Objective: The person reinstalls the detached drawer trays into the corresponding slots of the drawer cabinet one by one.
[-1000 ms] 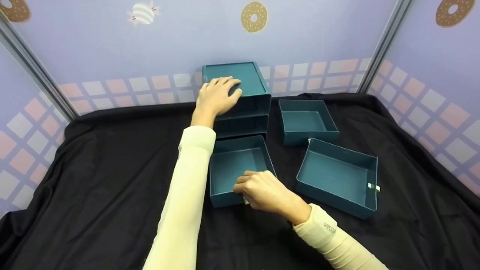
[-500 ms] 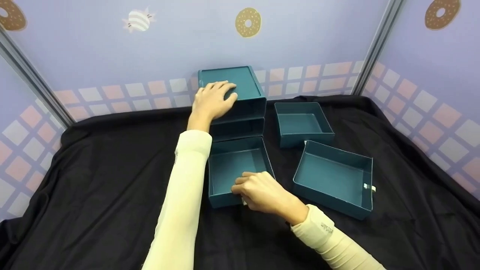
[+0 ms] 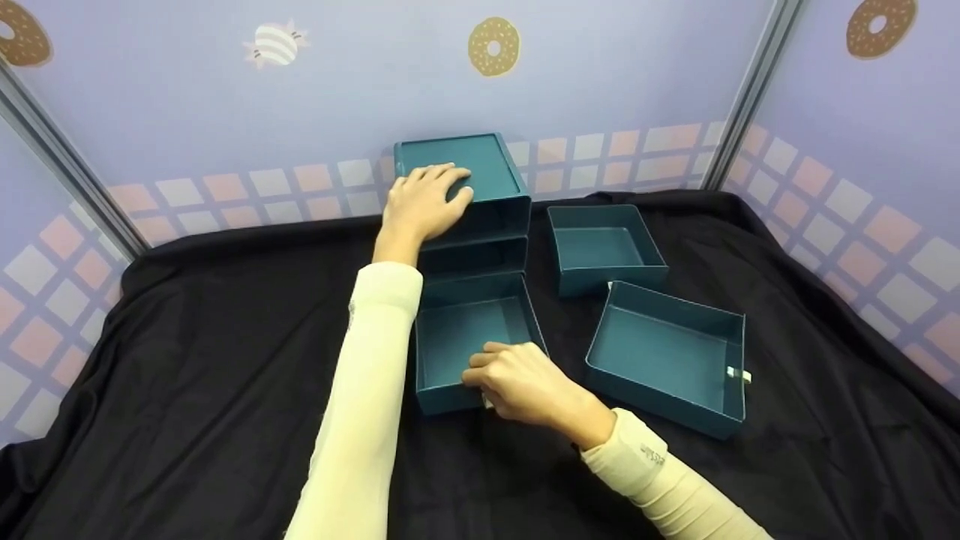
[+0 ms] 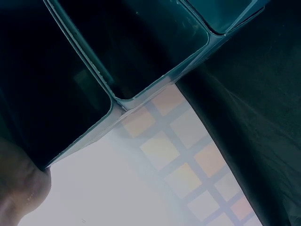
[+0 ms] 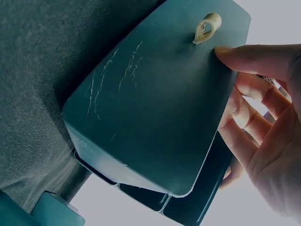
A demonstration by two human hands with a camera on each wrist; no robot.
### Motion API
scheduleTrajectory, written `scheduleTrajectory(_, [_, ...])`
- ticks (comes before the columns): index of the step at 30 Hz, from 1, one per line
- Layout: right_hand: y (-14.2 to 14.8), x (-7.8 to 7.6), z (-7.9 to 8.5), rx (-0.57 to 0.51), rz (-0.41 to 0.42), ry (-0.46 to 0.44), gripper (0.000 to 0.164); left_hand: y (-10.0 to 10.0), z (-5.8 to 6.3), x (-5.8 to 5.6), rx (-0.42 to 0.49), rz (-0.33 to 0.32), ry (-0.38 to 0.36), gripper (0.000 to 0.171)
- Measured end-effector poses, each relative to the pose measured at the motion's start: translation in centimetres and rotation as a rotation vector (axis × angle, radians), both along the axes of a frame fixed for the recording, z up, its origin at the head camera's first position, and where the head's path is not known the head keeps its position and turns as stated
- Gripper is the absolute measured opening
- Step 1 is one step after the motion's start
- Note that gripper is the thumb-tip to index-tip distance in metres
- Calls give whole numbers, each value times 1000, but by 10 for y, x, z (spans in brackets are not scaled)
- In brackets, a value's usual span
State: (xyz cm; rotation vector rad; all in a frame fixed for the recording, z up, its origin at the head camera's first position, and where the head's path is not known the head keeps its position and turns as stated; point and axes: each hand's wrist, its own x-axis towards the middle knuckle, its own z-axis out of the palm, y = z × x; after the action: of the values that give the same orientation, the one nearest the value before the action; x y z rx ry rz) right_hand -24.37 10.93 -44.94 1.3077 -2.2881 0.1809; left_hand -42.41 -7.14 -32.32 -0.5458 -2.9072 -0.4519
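Observation:
A teal drawer cabinet (image 3: 480,161) stands at the back middle with two drawerless slots showing. My left hand (image 3: 424,202) rests on its top, near the front left edge, with fingers spread loosely. Below those slots, a teal drawer (image 3: 461,337) sticks out toward me, its back rim right at the cabinet's front. My right hand (image 3: 517,382) holds this drawer by its front wall. In the right wrist view the thumb presses the scratched outer face near a cream pull loop (image 5: 209,27), and the other fingers go over the rim.
Two loose teal drawers lie to the right: one farther back (image 3: 611,277) and one nearer (image 3: 660,394), angled, with a pale pull tab (image 3: 739,374). Black cloth (image 3: 225,360) covers the table. A patterned lilac wall (image 3: 375,75) rises close behind the cabinet.
The drawer in my right hand has moved slightly toward the cabinet, and the dark gap at its back has closed. Both hands keep their places on it and the cabinet; the head view shifted a little.

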Motion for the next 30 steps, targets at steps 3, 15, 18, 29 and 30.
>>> scheduleTrajectory(3, [1, -1, 0, -3, -8, 6, 24, 1, 0, 0, 1, -2, 5, 56])
scheduleTrajectory(15, [2, -4, -3, -28, -50, 6, 26, 0, -1, 0, 0, -1, 11, 55])
scheduleTrajectory(18, [2, -5, -4, -37, -62, 0, 26, 0, -1, 0, 1, 1, 11, 55])
scheduleTrajectory(29, [2, -6, -6, -62, -77, -10, 33, 0, -2, 0, -4, 5, 21, 55])
scheduleTrajectory(30, [1, -6, -6, -61, -80, -12, 33, -1, -2, 0, -5, 5, 22, 55])
